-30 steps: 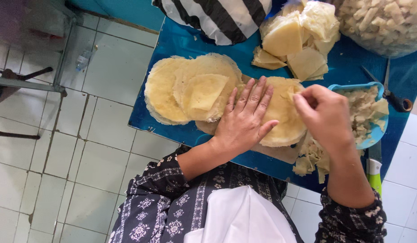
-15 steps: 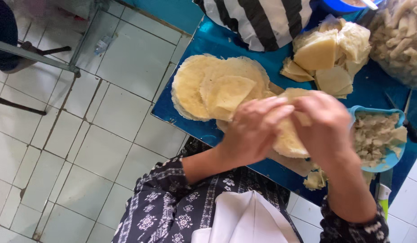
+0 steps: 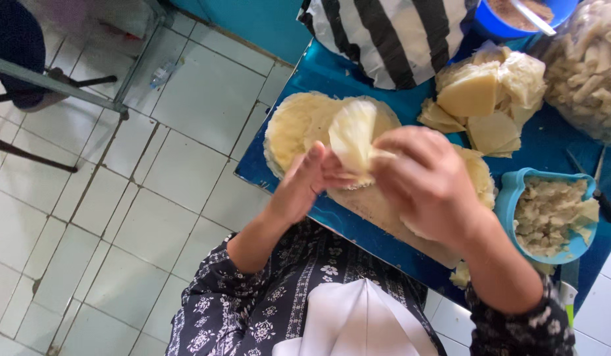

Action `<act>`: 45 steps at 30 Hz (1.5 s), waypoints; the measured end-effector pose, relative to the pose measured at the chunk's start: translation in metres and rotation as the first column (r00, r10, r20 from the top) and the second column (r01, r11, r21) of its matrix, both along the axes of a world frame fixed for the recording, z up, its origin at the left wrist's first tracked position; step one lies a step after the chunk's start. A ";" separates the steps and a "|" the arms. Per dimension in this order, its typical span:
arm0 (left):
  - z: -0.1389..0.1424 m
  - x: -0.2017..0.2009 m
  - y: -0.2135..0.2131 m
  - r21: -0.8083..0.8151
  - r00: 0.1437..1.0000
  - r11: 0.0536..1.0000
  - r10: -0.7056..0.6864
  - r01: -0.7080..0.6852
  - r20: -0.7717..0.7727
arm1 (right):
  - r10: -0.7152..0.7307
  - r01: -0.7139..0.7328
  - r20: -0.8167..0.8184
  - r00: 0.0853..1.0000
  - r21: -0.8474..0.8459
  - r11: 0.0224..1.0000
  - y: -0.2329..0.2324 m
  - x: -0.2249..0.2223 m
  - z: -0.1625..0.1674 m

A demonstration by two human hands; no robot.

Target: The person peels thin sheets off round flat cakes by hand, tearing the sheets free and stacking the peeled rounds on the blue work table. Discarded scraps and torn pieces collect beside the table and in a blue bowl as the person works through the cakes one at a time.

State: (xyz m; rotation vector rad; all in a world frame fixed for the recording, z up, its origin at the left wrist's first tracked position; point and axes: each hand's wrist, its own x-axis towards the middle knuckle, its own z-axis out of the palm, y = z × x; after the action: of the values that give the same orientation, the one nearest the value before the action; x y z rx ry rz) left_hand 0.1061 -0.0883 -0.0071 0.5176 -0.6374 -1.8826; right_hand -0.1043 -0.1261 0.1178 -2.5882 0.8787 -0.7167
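Near the middle of the frame both hands met over the blue worktop, lifting a thin pale wrapper off the stack of round sheets beneath. The left hand had its fingers pinched narrow on the wrapper's lower edge; the right hand curled over its other side, fingers closed on the sheet, so it stood folded and upright between them.

To do this well, I judged the sheet wanted a light, even hold from both sides, with the fold pressed gently so the thin dough neither tore nor stuck to the stack below.

Much was hard to read. The right hand covered most of the fold, so whether any filling lay inside could not be told. The teal bowl of pale crumbly stuff at lower right was partly behind the wrist. At the upper right, a pile of cut wedges showed plainly, but the clear bag ran off the frame. A striped cloth at the top edge was cut off too.
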 end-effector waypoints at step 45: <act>0.022 -0.154 -0.028 -0.658 0.347 0.682 0.562 0.321 0.751 | -0.762 0.613 0.057 0.645 0.557 0.561 0.057 -0.163 -0.086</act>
State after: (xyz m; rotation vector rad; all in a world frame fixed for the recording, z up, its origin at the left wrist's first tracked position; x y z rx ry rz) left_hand -0.0480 -0.1166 0.0153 1.0744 -1.9787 -0.7624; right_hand -0.2672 -0.0691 0.0320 -1.5568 1.7534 -0.8858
